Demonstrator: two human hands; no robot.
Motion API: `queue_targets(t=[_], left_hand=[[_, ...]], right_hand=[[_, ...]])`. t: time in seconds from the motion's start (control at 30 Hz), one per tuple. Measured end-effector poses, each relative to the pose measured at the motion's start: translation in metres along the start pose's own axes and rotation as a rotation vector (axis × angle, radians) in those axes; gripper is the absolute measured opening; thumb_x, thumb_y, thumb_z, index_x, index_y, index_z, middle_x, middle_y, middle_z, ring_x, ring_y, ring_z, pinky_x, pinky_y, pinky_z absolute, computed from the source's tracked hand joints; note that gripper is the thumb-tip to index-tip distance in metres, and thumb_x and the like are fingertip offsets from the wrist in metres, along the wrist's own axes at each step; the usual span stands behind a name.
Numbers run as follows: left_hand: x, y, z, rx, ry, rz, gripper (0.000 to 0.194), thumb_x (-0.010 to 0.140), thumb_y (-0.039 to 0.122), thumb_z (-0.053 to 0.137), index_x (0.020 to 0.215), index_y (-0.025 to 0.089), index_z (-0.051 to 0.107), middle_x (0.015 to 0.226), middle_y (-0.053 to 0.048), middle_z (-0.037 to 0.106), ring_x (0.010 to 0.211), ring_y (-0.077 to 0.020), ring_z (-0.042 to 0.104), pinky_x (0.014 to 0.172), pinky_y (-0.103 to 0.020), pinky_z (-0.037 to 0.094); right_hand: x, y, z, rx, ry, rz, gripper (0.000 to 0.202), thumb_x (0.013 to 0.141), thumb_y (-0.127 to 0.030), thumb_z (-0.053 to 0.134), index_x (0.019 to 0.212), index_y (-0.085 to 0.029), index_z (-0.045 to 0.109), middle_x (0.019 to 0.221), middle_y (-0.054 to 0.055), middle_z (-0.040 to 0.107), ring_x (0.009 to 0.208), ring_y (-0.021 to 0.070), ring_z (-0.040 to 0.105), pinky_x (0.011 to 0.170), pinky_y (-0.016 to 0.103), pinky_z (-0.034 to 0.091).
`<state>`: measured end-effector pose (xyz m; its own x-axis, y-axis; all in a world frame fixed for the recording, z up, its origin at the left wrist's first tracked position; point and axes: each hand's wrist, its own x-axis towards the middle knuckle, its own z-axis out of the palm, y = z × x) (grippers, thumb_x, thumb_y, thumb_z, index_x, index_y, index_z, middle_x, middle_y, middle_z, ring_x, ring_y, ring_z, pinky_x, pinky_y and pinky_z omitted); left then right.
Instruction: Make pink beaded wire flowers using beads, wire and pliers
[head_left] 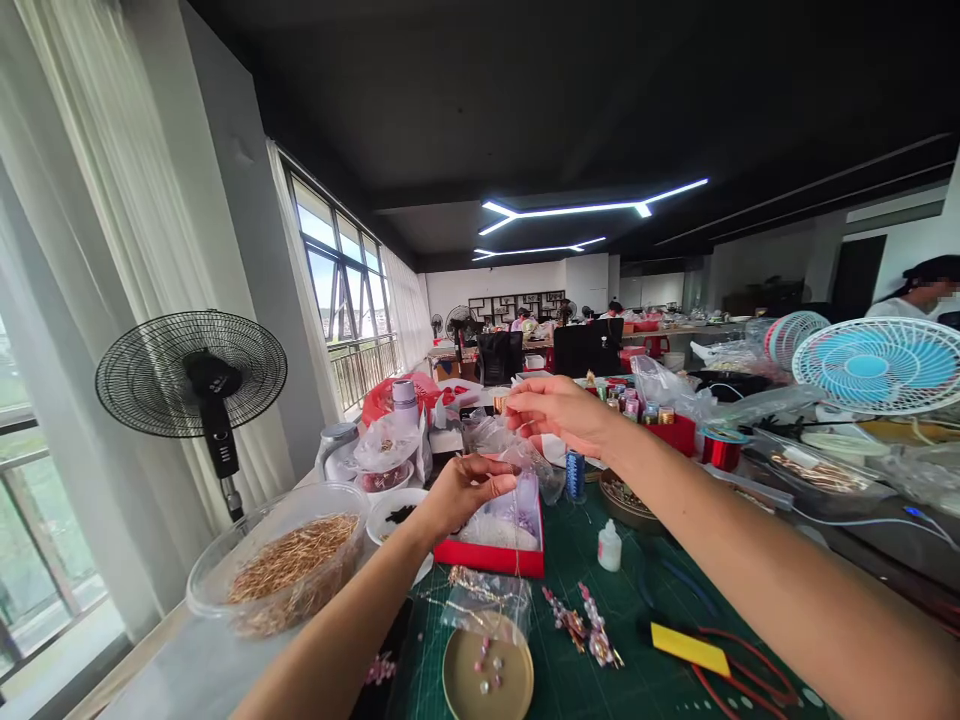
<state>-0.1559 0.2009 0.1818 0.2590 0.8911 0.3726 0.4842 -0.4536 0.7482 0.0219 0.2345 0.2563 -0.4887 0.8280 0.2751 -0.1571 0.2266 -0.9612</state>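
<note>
Near the middle of the frame, both bare hands are raised above the counter [559, 545], which is covered there by a green mat. The left hand [474, 488] has its thumb and forefinger pressed together at the tips, and a thin, pale strand [517, 535] hangs just below them, in front of the red box [489, 556]. The strand is too fine to trace along its full length. The right hand [556, 408] is a little higher and to the right, its fingers curled loosely and pointing left; whether its fingertips are closed on anything, I cannot tell.

At the bottom centre sits a round, shallow dish [489, 700] with pink and pale beads [484, 664] in it. A clear bag [501, 598] with gold-coloured chain lies at its upper edge. To the right of the dish lie two beaded ornaments [598, 630] — pink, with gold-coloured parts — and above them a small white bottle [609, 548] stands upright. A yellow-labelled tool [690, 648] with red handles is at the lower right.

At the lower left, a clear tub [206, 590] holds many thin gold-coloured pieces [296, 555]. A blue spool [574, 476] stands near the box, just below the right hand.
</note>
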Motion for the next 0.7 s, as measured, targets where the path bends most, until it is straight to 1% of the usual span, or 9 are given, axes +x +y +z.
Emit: queue_targets(t=[0.07,0.13,0.2,0.33,0.43,0.5,0.57,0.63,0.7], left_hand=[[0.002,0.001,0.003,-0.107,-0.016,-0.050,0.044,0.067,0.054,0.067,0.082,0.013,0.072,0.073,-0.008,0.069,0.067,-0.0190,0.059,0.062,-0.028,0.045],[0.003,-0.001,0.002,-0.188,-0.023,-0.105,0.044,0.064,0.054,0.071,0.076,0.012,0.072,0.062,-0.007,0.067,0.058,-0.0170,0.057,0.057,-0.028,0.044],[0.001,-0.003,-0.001,-0.259,-0.021,-0.154,0.043,0.062,0.052,0.074,0.075,0.012,0.072,0.062,-0.007,0.067,0.059,-0.0171,0.059,0.058,-0.027,0.045],[-0.005,-0.004,-0.012,-0.397,-0.013,-0.240,0.041,0.059,0.048,0.078,0.077,0.011,0.068,0.072,-0.008,0.069,0.073,-0.0204,0.066,0.069,-0.029,0.049],[-0.011,-0.004,-0.019,-0.500,-0.006,-0.281,0.040,0.062,0.048,0.076,0.077,0.013,0.061,0.082,-0.009,0.069,0.080,-0.0221,0.067,0.074,-0.032,0.050],[-0.015,-0.005,-0.023,-0.538,0.022,-0.305,0.035,0.068,0.045,0.073,0.076,0.015,0.056,0.079,-0.008,0.069,0.079,-0.0211,0.067,0.073,-0.032,0.051],[-0.018,-0.011,-0.027,-0.539,0.064,-0.326,0.027,0.077,0.039,0.067,0.077,0.015,0.053,0.075,-0.005,0.067,0.074,-0.0182,0.066,0.071,-0.032,0.051],[-0.019,-0.019,-0.029,-0.513,0.112,-0.344,0.020,0.084,0.032,0.060,0.078,0.014,0.055,0.072,-0.002,0.065,0.070,-0.0154,0.064,0.069,-0.031,0.051],[-0.020,-0.025,-0.029,-0.475,0.160,-0.361,0.016,0.085,0.026,0.059,0.077,0.012,0.056,0.070,0.000,0.062,0.065,-0.0138,0.061,0.064,-0.030,0.051]], right_hand=[[-0.001,0.002,-0.002,0.043,0.002,0.006,0.015,0.062,-0.025,0.071,0.067,-0.015,0.062,0.063,0.002,0.065,0.059,0.0120,0.059,0.057,0.024,0.045],[-0.002,0.007,-0.006,0.094,0.004,0.011,0.014,0.061,-0.025,0.071,0.066,-0.016,0.061,0.065,0.002,0.065,0.063,0.0141,0.061,0.058,0.025,0.047],[-0.003,0.014,-0.011,0.145,0.009,0.019,0.012,0.062,-0.024,0.069,0.065,-0.017,0.059,0.067,0.002,0.065,0.066,0.0156,0.063,0.059,0.026,0.048],[-0.006,0.029,-0.019,0.228,0.021,0.052,0.010,0.065,-0.021,0.064,0.061,-0.019,0.054,0.067,0.001,0.064,0.064,0.0153,0.062,0.064,0.030,0.052],[-0.010,0.040,-0.019,0.253,0.042,0.094,0.008,0.070,-0.019,0.059,0.065,-0.019,0.053,0.070,0.000,0.062,0.061,0.0133,0.060,0.062,0.032,0.053],[-0.013,0.046,-0.016,0.236,0.062,0.141,0.008,0.074,-0.016,0.058,0.068,-0.018,0.053,0.073,-0.001,0.060,0.061,0.0127,0.059,0.055,0.028,0.052],[-0.014,0.051,-0.012,0.210,0.074,0.196,0.010,0.080,-0.016,0.057,0.071,-0.015,0.053,0.072,-0.002,0.058,0.059,0.0107,0.057,0.046,0.021,0.046],[-0.015,0.053,-0.007,0.209,0.064,0.240,0.013,0.085,-0.020,0.055,0.075,-0.014,0.053,0.070,-0.003,0.056,0.053,0.0072,0.052,0.040,0.016,0.038],[-0.014,0.052,0.001,0.237,0.036,0.257,0.016,0.089,-0.025,0.052,0.078,-0.014,0.053,0.068,-0.004,0.054,0.047,0.0049,0.046,0.037,0.015,0.033]])
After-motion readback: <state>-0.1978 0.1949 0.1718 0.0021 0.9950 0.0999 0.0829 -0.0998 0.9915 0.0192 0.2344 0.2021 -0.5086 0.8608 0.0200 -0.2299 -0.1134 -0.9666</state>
